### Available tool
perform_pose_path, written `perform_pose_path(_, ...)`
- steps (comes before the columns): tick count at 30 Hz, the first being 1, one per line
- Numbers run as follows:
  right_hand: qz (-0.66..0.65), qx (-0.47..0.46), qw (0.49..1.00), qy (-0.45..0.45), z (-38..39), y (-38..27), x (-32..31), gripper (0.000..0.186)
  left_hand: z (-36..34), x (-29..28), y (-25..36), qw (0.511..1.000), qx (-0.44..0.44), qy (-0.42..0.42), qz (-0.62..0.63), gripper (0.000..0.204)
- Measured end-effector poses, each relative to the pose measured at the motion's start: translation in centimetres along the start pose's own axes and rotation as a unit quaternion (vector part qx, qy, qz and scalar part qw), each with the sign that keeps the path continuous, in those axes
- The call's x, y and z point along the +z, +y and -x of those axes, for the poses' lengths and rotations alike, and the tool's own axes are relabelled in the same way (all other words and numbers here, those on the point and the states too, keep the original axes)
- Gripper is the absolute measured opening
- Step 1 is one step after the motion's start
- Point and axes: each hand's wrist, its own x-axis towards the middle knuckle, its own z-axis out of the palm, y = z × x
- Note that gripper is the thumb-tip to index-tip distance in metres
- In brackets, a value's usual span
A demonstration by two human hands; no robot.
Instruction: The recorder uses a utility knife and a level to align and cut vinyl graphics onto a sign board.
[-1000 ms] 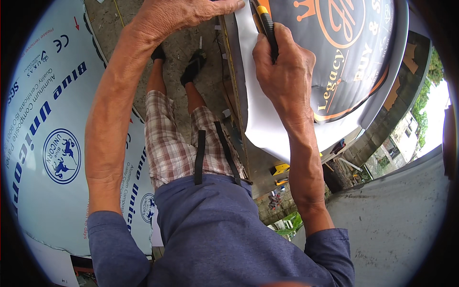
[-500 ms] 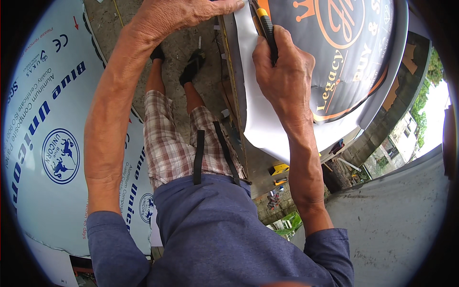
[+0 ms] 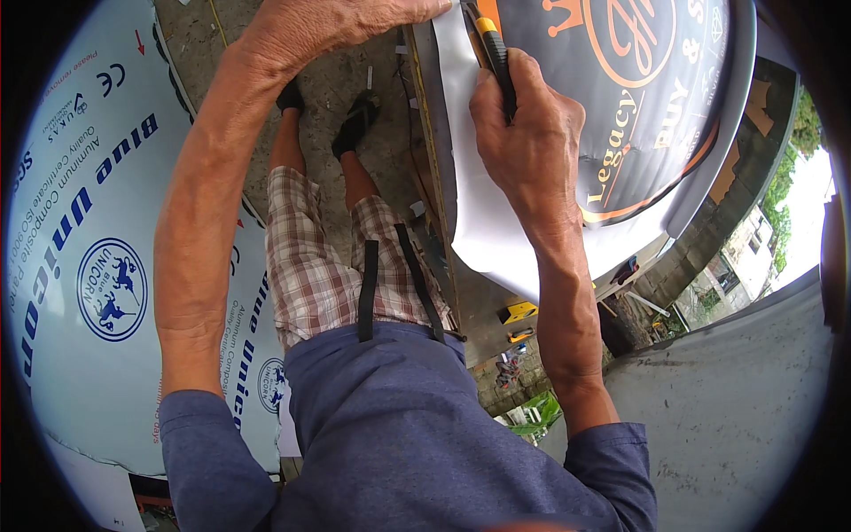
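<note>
A printed sign sheet (image 3: 647, 115), dark grey with orange and white lettering and a white margin, lies on a board at the upper right. My right hand (image 3: 527, 124) is closed around a yellow-and-black utility knife (image 3: 494, 49), held along the sheet's left margin with its tip near the top edge of the view. My left hand (image 3: 363, 19) reaches across at the top, its thumb at the edge of the white margin; its other fingers are mostly hidden or out of view.
A large light-blue printed panel (image 3: 71, 195) stands at the left. My legs and feet are over a concrete floor (image 3: 337, 84). A yellow tool (image 3: 517, 312) and small items lie below the board. A grey sheet (image 3: 718, 399), greenery and a building are at the right.
My left forearm has shifted very slightly to the left. My right hand and the knife are almost unmoved.
</note>
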Motion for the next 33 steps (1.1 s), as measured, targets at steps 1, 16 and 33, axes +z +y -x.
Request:
perform_pose_path(1,0.0,0.0,1.0,0.0,0.0,0.0,0.0,0.014,0.0,0.0,0.0,1.0,0.003,0.002,0.004,0.08)
perform_pose_path(16,0.004,0.007,1.0,-0.005,0.0,-0.4,-0.8,0.013,-0.4,-0.3,0.2,1.0,0.001,-0.001,0.01,0.083)
perform_pose_path(33,-0.003,0.02,1.0,-0.01,-0.3,-0.7,-0.9,0.012,-0.2,-0.7,0.3,1.0,0.004,0.001,-0.001,0.099)
